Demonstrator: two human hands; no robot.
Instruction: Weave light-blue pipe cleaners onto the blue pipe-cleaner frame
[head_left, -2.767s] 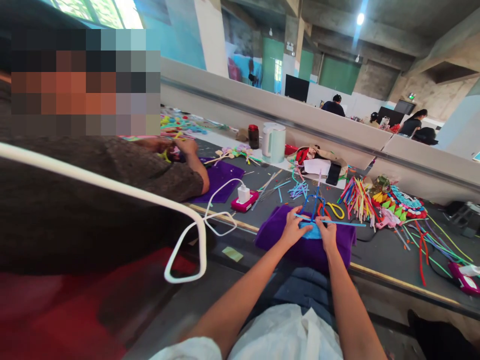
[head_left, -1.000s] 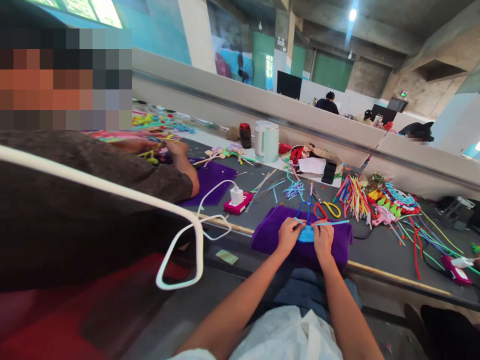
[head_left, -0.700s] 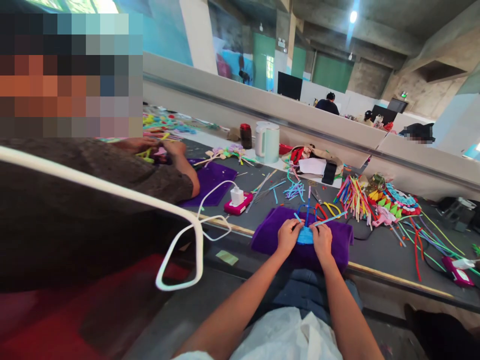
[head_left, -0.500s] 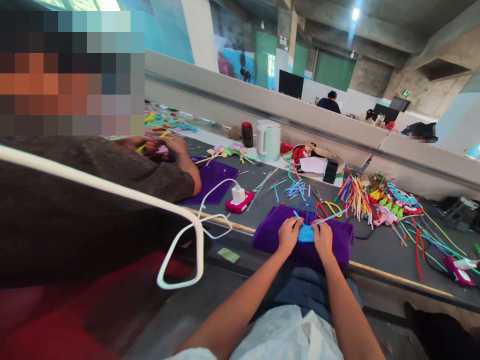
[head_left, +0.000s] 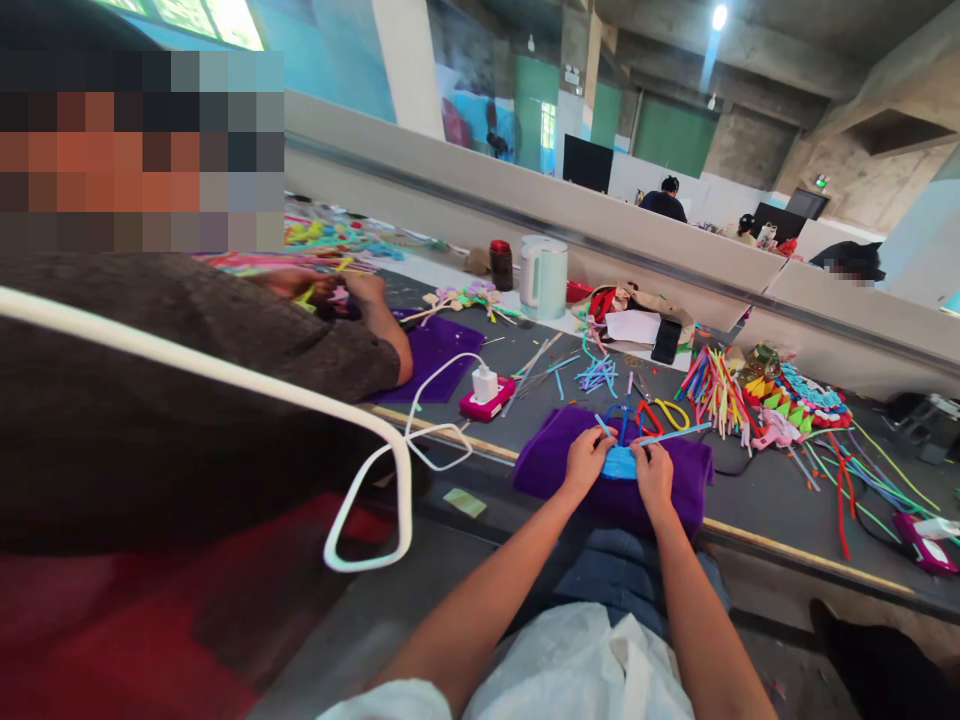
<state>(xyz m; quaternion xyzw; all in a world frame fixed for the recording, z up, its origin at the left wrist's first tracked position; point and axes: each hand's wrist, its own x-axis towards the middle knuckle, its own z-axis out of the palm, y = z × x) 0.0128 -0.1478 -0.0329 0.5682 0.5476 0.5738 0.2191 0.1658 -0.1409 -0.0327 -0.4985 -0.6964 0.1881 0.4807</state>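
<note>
A light-blue woven piece made of pipe cleaners lies between my hands, over a purple cloth at the table's front edge. My left hand pinches its left side, where a short light-blue strip sticks up. On its right side my right hand is closed, beside a long light-blue strip that points right and slightly up. Dark-blue stems rise from the far side of the piece. The fingertips hide part of both edges.
Scissors with red and yellow handles lie just beyond the cloth. Pipe cleaner bundles, a kettle and a phone stand or lie farther back. A white cable hangs at left, near another person's arm.
The whole view has shifted slightly, so the table items sit a little farther right. Both my hands keep their grip on the piece with little visible change.
</note>
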